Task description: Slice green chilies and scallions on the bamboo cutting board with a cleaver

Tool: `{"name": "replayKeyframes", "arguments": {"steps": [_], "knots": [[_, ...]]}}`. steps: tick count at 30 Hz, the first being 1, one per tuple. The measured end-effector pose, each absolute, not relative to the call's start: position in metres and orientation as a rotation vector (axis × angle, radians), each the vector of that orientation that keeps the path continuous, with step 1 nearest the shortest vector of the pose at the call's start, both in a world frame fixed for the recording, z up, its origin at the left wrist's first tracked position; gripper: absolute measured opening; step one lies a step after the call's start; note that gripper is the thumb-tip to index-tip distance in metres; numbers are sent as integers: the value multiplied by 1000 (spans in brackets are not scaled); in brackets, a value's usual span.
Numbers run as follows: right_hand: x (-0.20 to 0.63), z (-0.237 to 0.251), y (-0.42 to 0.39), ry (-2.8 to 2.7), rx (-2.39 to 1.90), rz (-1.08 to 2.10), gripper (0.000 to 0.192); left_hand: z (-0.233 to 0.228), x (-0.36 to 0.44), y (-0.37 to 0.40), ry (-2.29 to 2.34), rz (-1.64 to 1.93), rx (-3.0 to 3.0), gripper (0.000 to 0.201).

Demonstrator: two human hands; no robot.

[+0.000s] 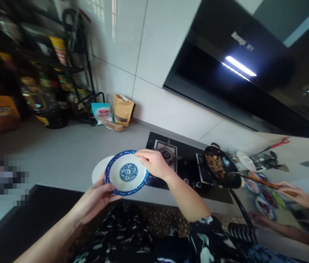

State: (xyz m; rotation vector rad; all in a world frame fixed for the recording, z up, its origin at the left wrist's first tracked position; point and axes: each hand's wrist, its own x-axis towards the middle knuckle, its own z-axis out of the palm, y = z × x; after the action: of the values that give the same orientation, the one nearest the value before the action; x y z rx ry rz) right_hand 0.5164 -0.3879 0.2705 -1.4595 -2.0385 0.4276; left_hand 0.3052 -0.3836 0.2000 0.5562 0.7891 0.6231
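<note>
Both my hands are on a round shallow plate (126, 173): glazed white ceramic, cobalt blue patterned rim, blue floral medallion in the centre. My left hand (97, 199) cups the near-left edge from below, fingers under the rim, thumb up along the edge. My right hand (154, 163) pinches the far-right rim, fingers curled over the top. The plate is held level above the worktop, just left of the hob, and overlaps a plain white plate (99, 171) behind it. I can't tell whether that white one rests on the counter or is stacked under the blue one.

Worktop (61, 153) is matte pale grey, smooth, with a dark front edge. Built-in black glass gas hob (182, 164) has two burners; the near one (167, 154) is bare metal. On the far burner sits a black wok (218, 166) holding brown chunks of food.

Another person's hand (294, 193) at the right grips a wooden-handled utensil (255, 179) reaching into the wok. Their other hand (258, 218) rests low beside small patterned dishes (264, 204).

Wall is large glossy white tiles. The black glossy range hood (225, 73) overhead has its light strip lit and pale lettering, too blurred to read. Against the wall stand a brown paper pouch (122, 109) and a teal packet (102, 112), labels unreadable. A black wire rack (47, 73) of jars and bottles at the left is motion-blurred.
</note>
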Motion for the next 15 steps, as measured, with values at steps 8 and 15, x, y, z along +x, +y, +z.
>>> {"name": "replayKeyframes", "arguments": {"steps": [8,15], "knots": [[353,238,-367,-2000,-1399,592,25,198,151,-414,1039,873,444,77],[248,200,-359,-1885,-1314,888,22,187,38,-458,1203,1023,395,88]]}}
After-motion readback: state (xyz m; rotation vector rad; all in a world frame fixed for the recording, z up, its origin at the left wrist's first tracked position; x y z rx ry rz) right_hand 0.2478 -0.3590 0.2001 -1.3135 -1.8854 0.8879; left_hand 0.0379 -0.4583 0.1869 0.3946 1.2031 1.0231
